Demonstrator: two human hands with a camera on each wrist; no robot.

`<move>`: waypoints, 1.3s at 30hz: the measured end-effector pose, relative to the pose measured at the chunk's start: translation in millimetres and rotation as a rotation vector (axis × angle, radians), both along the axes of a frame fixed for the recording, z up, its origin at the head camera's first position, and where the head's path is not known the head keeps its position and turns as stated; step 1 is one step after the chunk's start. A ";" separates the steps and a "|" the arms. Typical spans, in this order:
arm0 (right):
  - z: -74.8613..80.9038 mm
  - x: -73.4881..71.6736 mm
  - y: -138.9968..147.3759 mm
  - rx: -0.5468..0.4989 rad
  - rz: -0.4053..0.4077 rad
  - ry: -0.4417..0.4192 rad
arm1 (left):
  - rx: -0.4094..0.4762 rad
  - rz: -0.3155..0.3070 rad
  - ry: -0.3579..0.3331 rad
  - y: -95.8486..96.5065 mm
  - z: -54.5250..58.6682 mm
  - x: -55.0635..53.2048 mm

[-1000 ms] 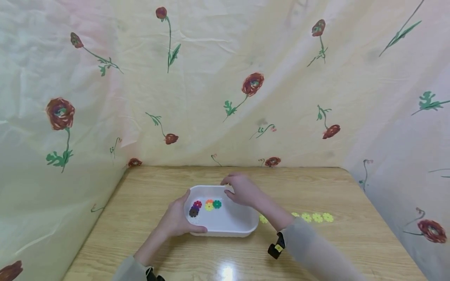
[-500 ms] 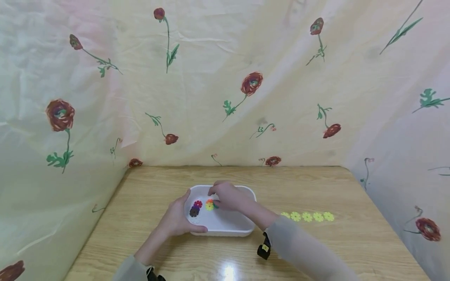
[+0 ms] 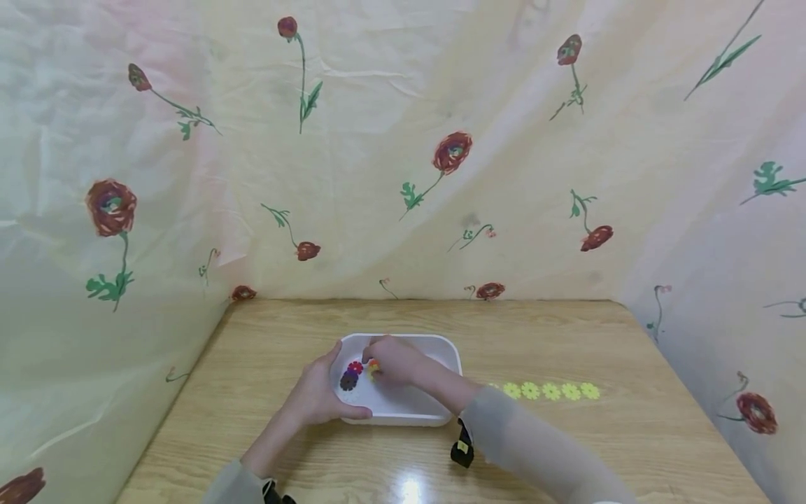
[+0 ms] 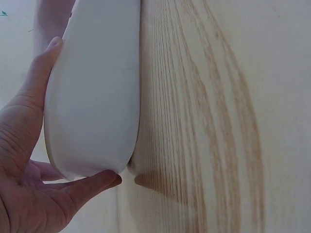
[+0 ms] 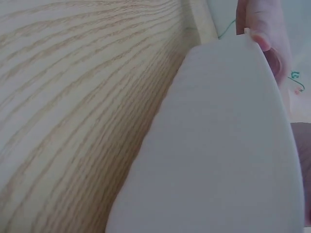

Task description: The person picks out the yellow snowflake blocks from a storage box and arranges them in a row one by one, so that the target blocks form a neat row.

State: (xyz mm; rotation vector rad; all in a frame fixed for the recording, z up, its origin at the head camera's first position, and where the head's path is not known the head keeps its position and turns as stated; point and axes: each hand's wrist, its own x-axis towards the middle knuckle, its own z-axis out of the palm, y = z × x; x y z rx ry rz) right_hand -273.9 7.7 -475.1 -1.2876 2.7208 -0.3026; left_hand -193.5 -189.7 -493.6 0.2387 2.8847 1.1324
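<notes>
My left hand [image 3: 317, 392] grips the left end of a white plastic tub [image 3: 412, 420], its thumb over the front rim. The left wrist view has this hand [image 4: 36, 194] against the tub's end wall [image 4: 97, 97]. My right hand [image 3: 397, 360] reaches down inside the tub, fingers bent over an orange flower-shaped disc [image 3: 375, 365] and a yellow one [image 3: 371, 376]. The fingertips are partly hidden, so I cannot tell if they pinch a disc. Left of them lie a red [image 3: 355, 368], a purple [image 3: 352, 375] and a dark brown disc [image 3: 348, 381].
Several yellow flower discs [image 3: 550, 391] form a row on the wooden table [image 3: 541, 343] right of the tub; my right forearm crosses near its left end. A flowered cloth [image 3: 352, 140] hangs behind the table and along both sides.
My right hand has moved left and down, from the tub's back rim to the discs inside. The green disc is now hidden under it. My left hand has kept its hold.
</notes>
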 end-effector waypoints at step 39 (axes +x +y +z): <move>-11.4 6.3 -5.9 0.032 0.034 0.090 | 0.001 -0.002 0.023 0.2 -0.3 1.3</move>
